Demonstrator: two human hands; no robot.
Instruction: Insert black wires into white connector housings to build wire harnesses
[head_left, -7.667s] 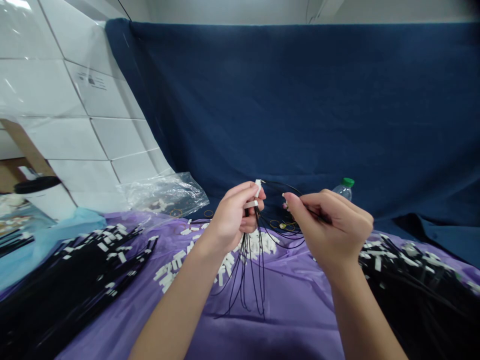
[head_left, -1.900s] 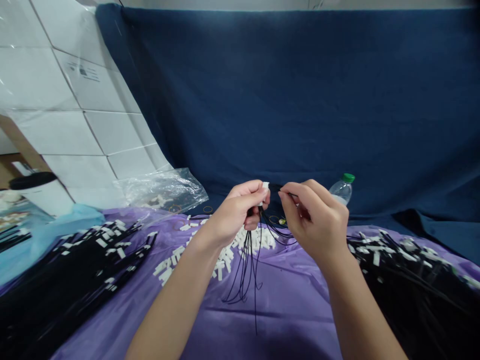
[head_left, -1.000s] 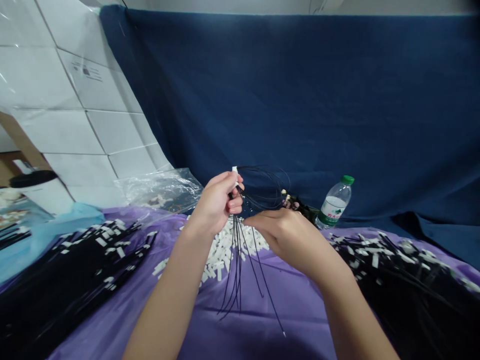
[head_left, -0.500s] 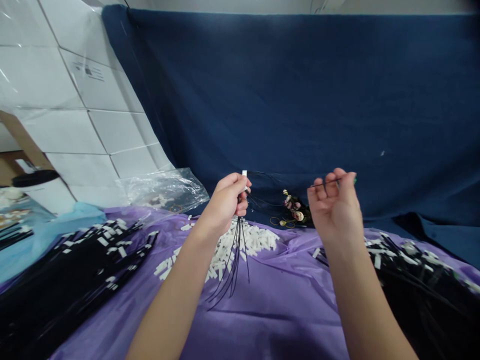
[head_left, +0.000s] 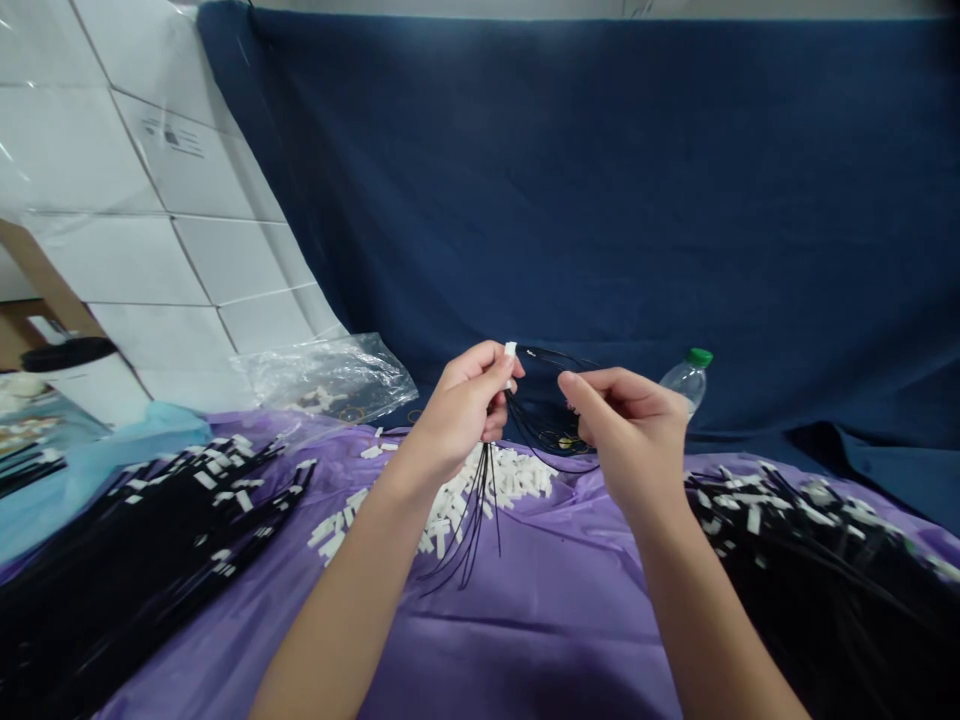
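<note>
A small white rectangular tab (head_left: 511,349) stands nearly upright in the left hand (head_left: 465,405). Thin, flexible black cords (head_left: 485,470) hang below in a loose, splayed bundle; others curve rightward.

The left hand's (head_left: 469,410) fingers cover most of a small white rectangular tab (head_left: 511,349); what the right hand (head_left: 634,425) pinches is too small to tell. That hand hides the lower part of a clear plastic bottle with a green cap (head_left: 686,380). Printing on a white cardboard box (head_left: 191,150) is illegible; both forearms leave the bottom edge.
</note>
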